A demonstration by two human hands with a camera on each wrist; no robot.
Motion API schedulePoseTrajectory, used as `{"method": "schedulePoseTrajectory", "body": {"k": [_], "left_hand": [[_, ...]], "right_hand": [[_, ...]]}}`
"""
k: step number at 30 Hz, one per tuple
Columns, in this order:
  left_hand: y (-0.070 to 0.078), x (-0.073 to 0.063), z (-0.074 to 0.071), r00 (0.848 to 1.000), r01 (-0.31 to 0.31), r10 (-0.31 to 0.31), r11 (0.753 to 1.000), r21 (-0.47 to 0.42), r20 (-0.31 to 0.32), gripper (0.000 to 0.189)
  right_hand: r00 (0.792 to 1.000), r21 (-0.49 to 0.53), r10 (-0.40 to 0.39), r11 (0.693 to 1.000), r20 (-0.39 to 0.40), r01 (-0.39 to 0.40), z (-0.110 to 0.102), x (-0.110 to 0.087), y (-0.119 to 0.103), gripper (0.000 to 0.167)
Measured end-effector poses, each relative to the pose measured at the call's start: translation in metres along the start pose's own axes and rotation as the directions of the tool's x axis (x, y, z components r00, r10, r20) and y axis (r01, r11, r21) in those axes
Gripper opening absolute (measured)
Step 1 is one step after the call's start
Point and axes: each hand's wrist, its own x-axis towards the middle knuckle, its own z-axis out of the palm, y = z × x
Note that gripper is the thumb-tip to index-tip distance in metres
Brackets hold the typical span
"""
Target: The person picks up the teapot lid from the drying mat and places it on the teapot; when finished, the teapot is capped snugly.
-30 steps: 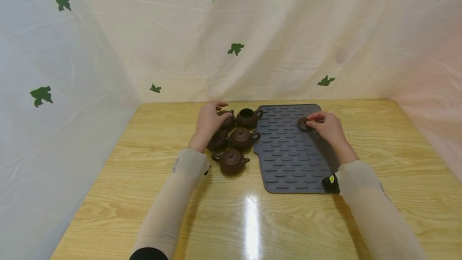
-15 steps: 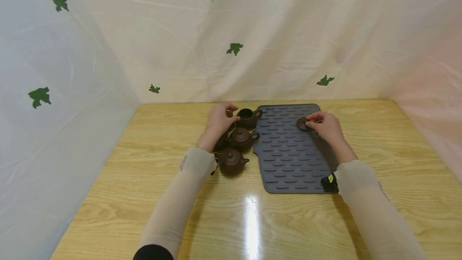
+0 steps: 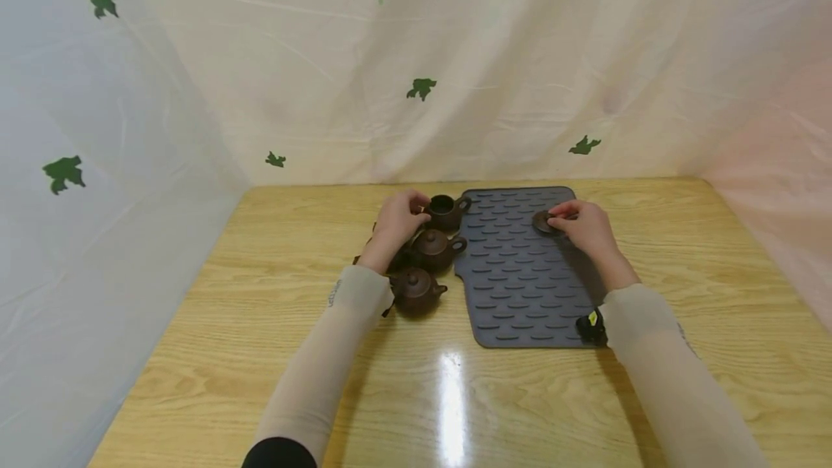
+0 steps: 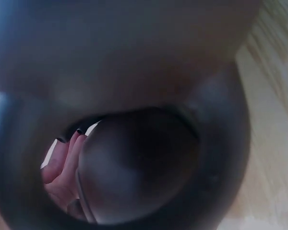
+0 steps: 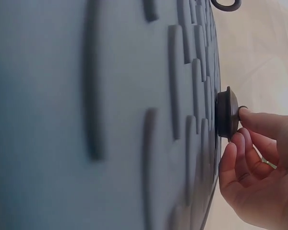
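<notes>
In the head view my left hand [image 3: 398,228] reaches over the teapots, its thumb and fingertips pinching the left side of a lidless brown teapot [image 3: 450,221]. A dark teapot handle [image 4: 225,143] fills much of the left wrist view; through its loop show a rounded teapot body [image 4: 139,167] and a few fingers [image 4: 67,167]. My right hand [image 3: 590,228] pinches a small brown lid [image 3: 542,222] by its knob. The right wrist view has this lid standing right at the surface of the grey ridged mat [image 3: 520,273].
Two lidded brown teapots, a middle teapot [image 3: 434,250] and a front teapot [image 3: 416,295], stand left of the mat. Further teapots are mostly hidden beneath my left hand and wrist. A curtain [image 3: 338,121] hangs behind the wooden table [image 3: 273,309].
My left hand has moved right, from the back-left teapot to the lidless one, and its thumb and fingers have drawn together. My right hand stays on the lid at the same place.
</notes>
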Motion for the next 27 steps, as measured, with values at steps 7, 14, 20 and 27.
{"method": "schedulePoseTrajectory", "body": {"k": [7,14,20,27], "left_hand": [[0.0,0.003,0.0,1.0,0.003,-0.003,1.0,-0.006,-0.011,0.026],[0.0,0.003,0.0,1.0,0.022,-0.023,0.999,-0.041,-0.013,0.023],[0.0,0.004,0.002,1.0,0.025,-0.025,0.999,-0.045,-0.013,0.022],[0.0,0.004,0.002,0.999,0.047,-0.047,0.998,-0.045,-0.007,0.021]], "right_hand": [[1.0,-0.002,-0.019,1.0,0.006,0.019,0.0,0.005,-0.012,0.029],[0.999,0.006,-0.035,0.999,0.019,0.035,0.003,0.012,-0.034,0.028],[0.997,0.017,-0.05,0.999,0.053,0.049,0.009,0.019,-0.052,0.028],[0.995,0.022,-0.061,0.998,0.074,0.059,0.018,0.026,-0.072,0.029]]}}
